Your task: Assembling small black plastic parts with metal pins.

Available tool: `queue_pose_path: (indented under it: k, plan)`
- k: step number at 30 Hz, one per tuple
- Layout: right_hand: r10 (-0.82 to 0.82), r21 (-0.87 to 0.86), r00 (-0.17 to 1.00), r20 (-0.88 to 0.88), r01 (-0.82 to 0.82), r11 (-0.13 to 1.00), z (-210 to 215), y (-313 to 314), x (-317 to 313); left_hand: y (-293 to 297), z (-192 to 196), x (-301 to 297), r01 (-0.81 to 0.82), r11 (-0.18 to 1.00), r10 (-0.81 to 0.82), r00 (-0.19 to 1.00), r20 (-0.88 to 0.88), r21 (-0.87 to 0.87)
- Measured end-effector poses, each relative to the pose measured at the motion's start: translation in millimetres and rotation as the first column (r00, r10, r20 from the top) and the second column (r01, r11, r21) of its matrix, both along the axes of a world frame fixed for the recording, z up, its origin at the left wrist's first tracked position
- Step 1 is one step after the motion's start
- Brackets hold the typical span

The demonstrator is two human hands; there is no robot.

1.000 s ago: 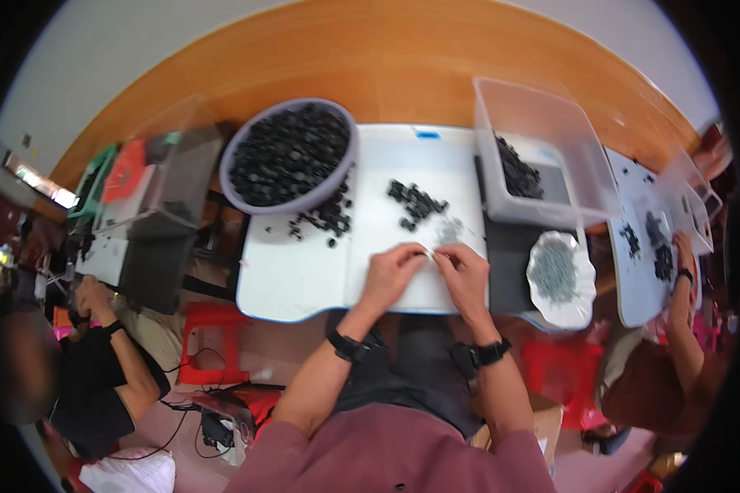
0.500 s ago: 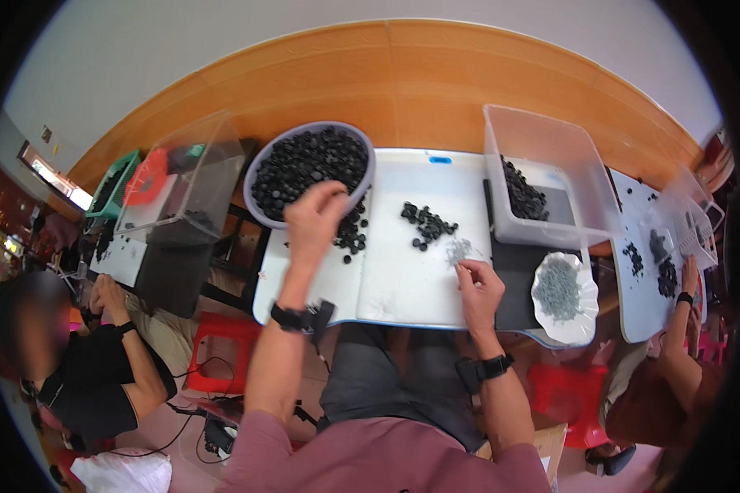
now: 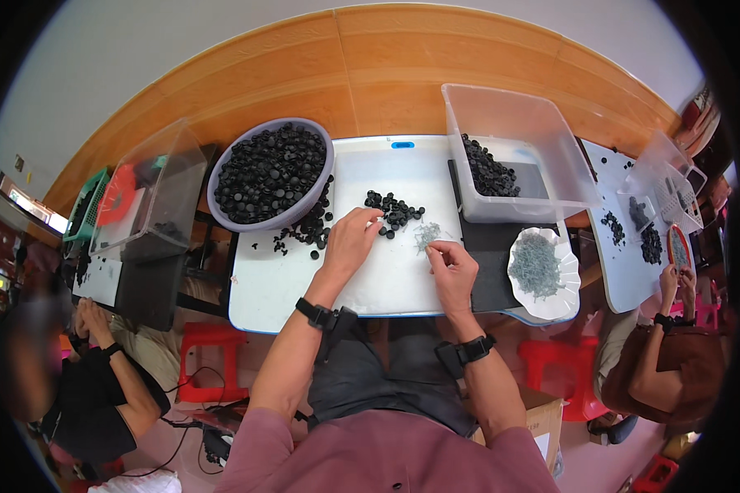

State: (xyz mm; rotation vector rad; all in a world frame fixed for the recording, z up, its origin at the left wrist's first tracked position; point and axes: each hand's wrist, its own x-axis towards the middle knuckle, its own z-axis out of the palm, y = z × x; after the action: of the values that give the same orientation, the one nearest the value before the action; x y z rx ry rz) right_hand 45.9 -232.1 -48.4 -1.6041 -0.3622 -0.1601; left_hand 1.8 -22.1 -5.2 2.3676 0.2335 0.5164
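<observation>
At upper left of centre, a grey bowl [image 3: 270, 174] heaped with small black caps stands on the white table [image 3: 263, 283], loose caps spilled beside it. The left hand [image 3: 349, 240] reaches to a small pile of black caps [image 3: 393, 211] near mid-frame, its fingertips touching the pile's left edge, loosely curled; whether it grips one I cannot tell. Just right lies a tuft of grey springs [image 3: 425, 235]. The right hand [image 3: 452, 269], below that tuft, pinches something small. Further right sits a white plate [image 3: 561, 297] of springs.
</observation>
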Motion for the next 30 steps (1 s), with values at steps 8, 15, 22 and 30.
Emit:
queue_pose_path:
  k: [8,15,22,30]
  plan:
    - [-0.005,0.012,1.0,0.004,0.005,1.0,2.7,1.9,-1.1,14.2,3.6,39.9,0.124,0.972,-0.095,0.984,-0.151,0.199]
    - [-0.015,0.01,1.0,0.025,0.015,1.0,4.1,2.0,1.2,11.9,-2.1,30.2,0.037,0.971,-0.009,0.993,-0.119,0.235]
    - [-0.02,-0.292,0.922,0.387,0.143,0.946,6.0,6.5,4.4,-23.5,-13.4,-20.9,-0.175,0.943,0.188,0.982,0.017,-0.282]
    - [0.119,-0.626,0.9,0.419,0.192,0.756,25.7,37.6,26.1,-26.7,-33.4,-44.1,-0.036,0.997,0.027,0.991,0.129,0.065]
